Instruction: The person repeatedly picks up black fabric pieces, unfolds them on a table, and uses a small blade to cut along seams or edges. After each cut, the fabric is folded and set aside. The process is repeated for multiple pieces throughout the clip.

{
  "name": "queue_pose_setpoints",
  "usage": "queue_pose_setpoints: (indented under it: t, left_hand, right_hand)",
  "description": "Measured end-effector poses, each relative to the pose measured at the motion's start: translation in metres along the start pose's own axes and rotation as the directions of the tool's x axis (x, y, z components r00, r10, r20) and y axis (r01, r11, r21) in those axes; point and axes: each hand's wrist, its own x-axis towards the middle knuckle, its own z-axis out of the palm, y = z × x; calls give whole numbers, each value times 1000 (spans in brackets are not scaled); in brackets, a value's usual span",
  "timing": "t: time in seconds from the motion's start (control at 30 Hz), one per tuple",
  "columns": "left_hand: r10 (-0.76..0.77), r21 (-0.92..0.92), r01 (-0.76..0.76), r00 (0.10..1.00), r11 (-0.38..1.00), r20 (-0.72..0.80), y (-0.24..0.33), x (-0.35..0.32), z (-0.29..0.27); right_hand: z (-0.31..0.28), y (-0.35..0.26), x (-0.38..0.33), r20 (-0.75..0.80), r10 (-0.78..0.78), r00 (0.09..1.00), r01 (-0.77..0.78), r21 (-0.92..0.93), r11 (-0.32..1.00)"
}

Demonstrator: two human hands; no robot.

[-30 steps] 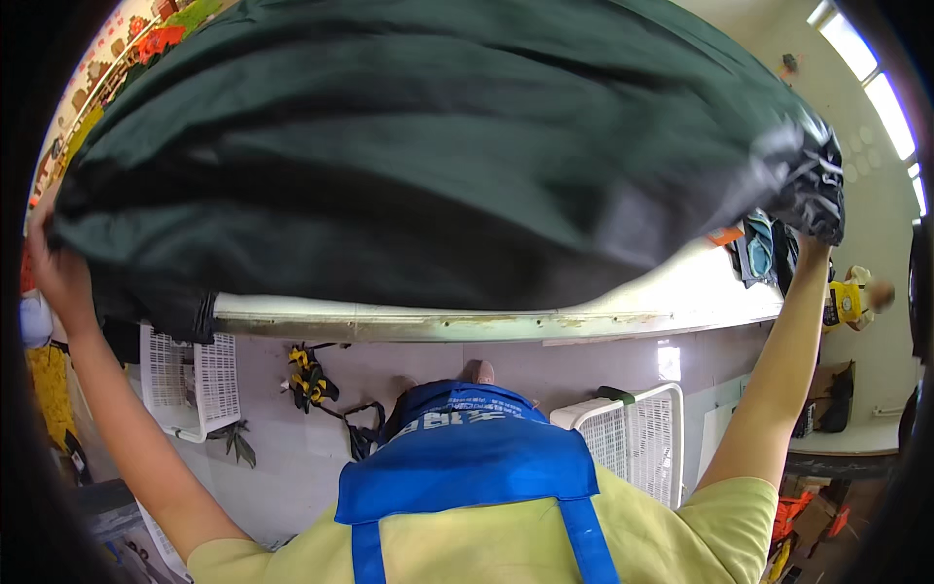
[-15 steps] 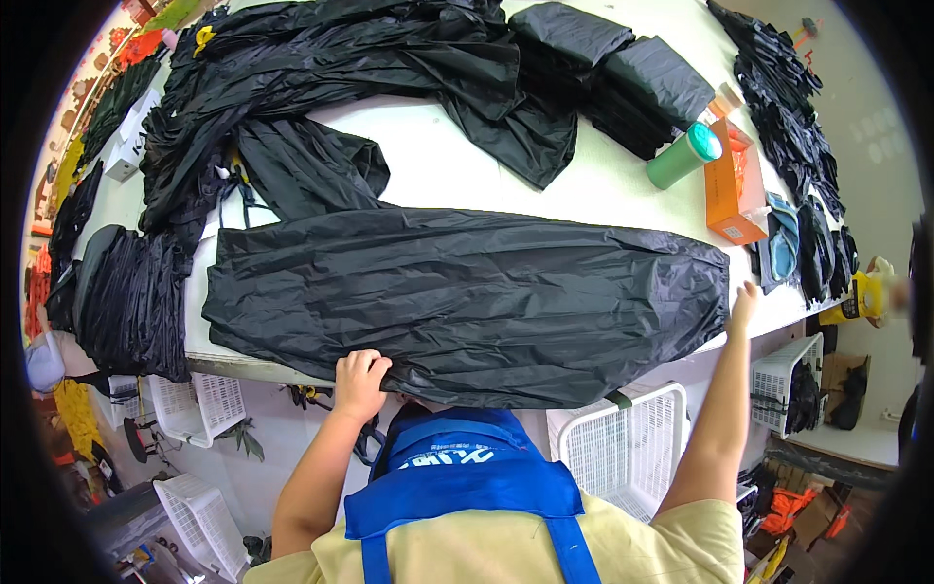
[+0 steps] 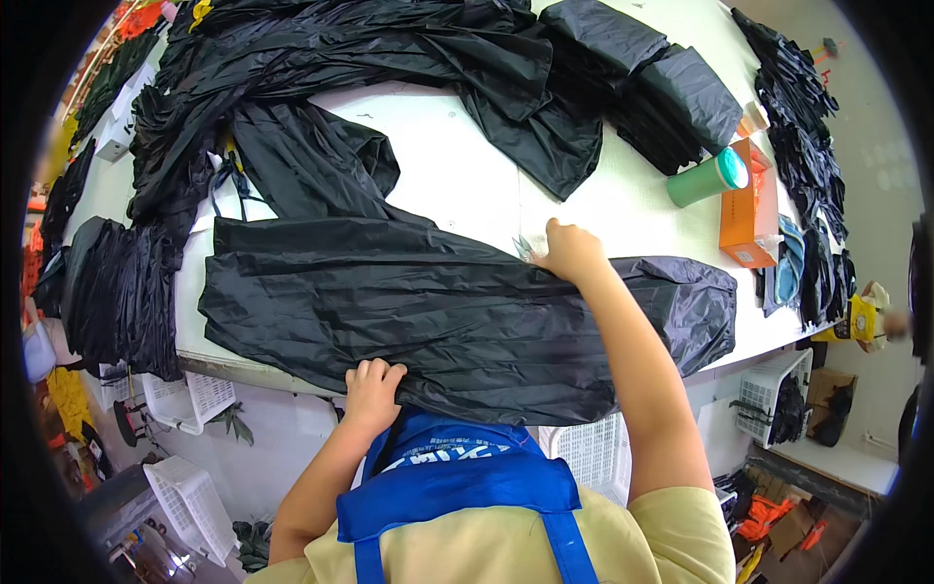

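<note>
A long piece of thin, shiny black fabric (image 3: 438,311) lies crosswise on the white table (image 3: 409,156), wrinkled along its length. At its near edge, left of my middle, my left hand (image 3: 373,394) is closed on the fabric, fingers curled over the top. My right arm reaches across the piece, and my right hand (image 3: 576,251) is closed at its far edge. Small metal snips (image 3: 525,250) stick out on the left side of that hand; their handle is hidden by it. Under my right forearm the fabric dips.
More black fabric (image 3: 341,58) is heaped at the back left, beside folded black stacks (image 3: 681,97). A green tumbler (image 3: 705,180) and an orange box (image 3: 747,209) stand to the right. Pleated black bundles (image 3: 122,292) hang at the left edge. White crates (image 3: 199,511) sit below.
My right hand has gone from the fabric's right end leftward to its far edge, where snips now show. The far edge has sunk there. My left hand stays at the near edge.
</note>
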Motion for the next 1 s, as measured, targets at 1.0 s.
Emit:
queue_pose_setpoints:
  t: [1.0]
  left_hand:
    - [-494, -659, 482, 849, 578, 188, -300, -29, -226]
  right_hand:
    - [25, -272, -30, -489, -208, 847, 496, 588, 639]
